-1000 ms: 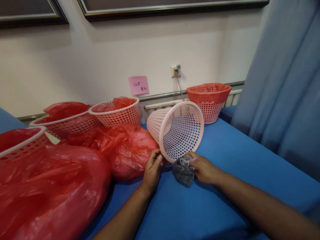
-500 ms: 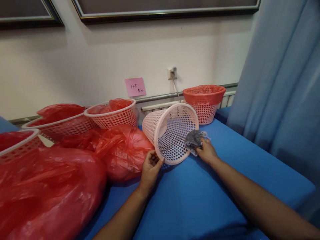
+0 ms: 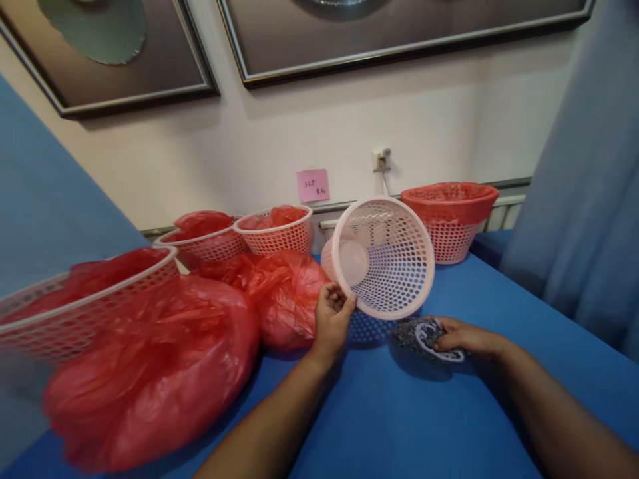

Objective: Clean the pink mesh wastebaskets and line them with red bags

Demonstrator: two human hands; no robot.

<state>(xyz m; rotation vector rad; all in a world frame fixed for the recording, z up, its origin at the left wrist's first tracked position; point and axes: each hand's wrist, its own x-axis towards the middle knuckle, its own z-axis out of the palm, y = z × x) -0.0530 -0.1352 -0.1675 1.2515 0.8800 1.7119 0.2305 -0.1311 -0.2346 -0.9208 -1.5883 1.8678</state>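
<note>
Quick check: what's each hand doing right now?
Left hand: closed on the rim of the tipped pink basket.
Right hand: closed, holding a gray cloth.

Pale pink basket (image 3: 382,266), dotted with holes — dark grey cloth (image 3: 410,336), pale-edged — red bags (image 3: 160,372), blue bench (image 3: 389,412), pink note (image 3: 313,185).

1. Left arm (image 3: 269,416): running up from bottom edge, slanting right.
2. Left hand (image 3: 333,320): just below frame centre, fingers curled, thumb extended upward, pinching.
3. Right arm (image 3: 564,406): slanting in from lower right.
4. Right hand (image 3: 464,338): right of centre, pointing left, gripping.
</note>
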